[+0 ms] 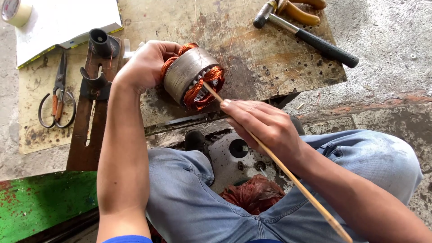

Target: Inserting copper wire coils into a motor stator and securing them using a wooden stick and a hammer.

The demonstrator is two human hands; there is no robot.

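While the motor stator (188,74) lies on its side near the front edge of the worktop (252,49), the left hand (146,65) wraps it from the left, grip closed around the steel shell and the copper winding (204,87) end. Right hand (265,126) sits just right and nearer, fingers pinched shut on a thin wooden stick (279,164); the stick's tip pokes into the coils at the stator's open face, its long tail running down past the right forearm.

Risks, as a judgement: the stick looks slender, so hard prying could snap it or let it skid off the wire toward the left hand's fingers. Too much force could scrape the winding's coating or bend turns out of the slots. The stator is round and close to the edge, so a loosened left grip could let it roll off onto the lap.

Farther out: hammer (310,38) and yellow-handled pliers (299,10) far right, scissors (57,94) far left beside a dark metal fixture (100,63), tape roll (15,11) at the far-left corner, reddish plastic bag (254,193) between the knees.
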